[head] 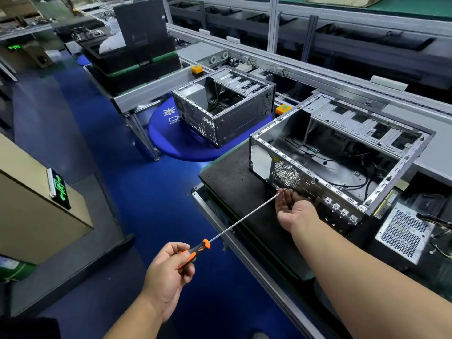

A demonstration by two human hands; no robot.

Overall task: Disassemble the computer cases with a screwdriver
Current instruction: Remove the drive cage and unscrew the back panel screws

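Note:
An open metal computer case (342, 152) lies on a black mat (234, 187), its rear panel with the round fan grille facing me. My left hand (168, 272) grips the orange-and-black handle of a long screwdriver (244, 217), whose tip reaches the case's rear panel just below the grille. My right hand (293, 209) sits palm up with curled fingers at the screwdriver's tip, against the rear panel. Whether it pinches a screw or the shaft is hidden. A second open case (225, 106) stands farther back on the left.
A removed power supply (403, 231) with loose cables lies right of the case. Behind both cases runs a conveyor rail (318, 72). Stacked black trays (134, 62) stand at the far left. A beige cabinet (36, 204) and blue floor (122, 167) lie to my left.

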